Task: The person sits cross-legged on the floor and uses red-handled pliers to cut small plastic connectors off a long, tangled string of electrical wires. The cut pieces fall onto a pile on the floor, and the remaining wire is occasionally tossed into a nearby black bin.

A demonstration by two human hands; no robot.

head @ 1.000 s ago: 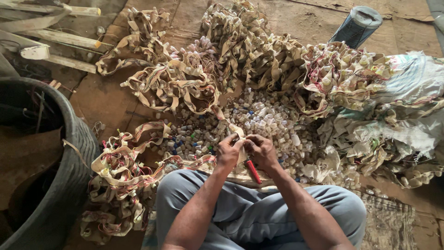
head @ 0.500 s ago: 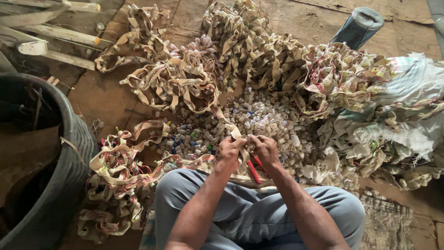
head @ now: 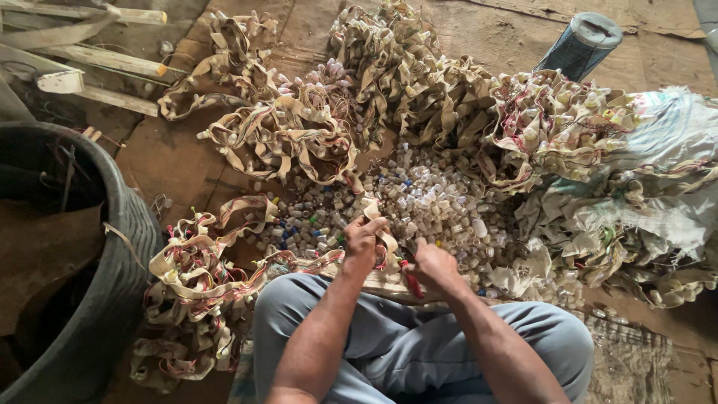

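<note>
I sit on the floor in grey trousers with both hands out over my knees. My left hand [head: 363, 241] grips a tan fabric strip [head: 378, 217] that carries small capped pieces and coloured wires. My right hand [head: 434, 265] holds a red-handled tool [head: 410, 278] close against that strip, its tip hidden between the hands. In front of the hands lies a heap of small loose caps [head: 430, 198], mostly white with some blue and green ones.
Tangled piles of the same tan strips lie at my left knee [head: 198, 277], ahead [head: 292, 131] and to the right [head: 561, 120]. A big dark tub [head: 112, 299] stands at left. Wooden slats [head: 97, 60], a blue-grey cylinder [head: 580, 45] and white sacking [head: 673, 150] lie around.
My right hand has drawn slightly right and down with the red-handled tool. My left hand keeps its hold on the strip. The view has shifted a little.
</note>
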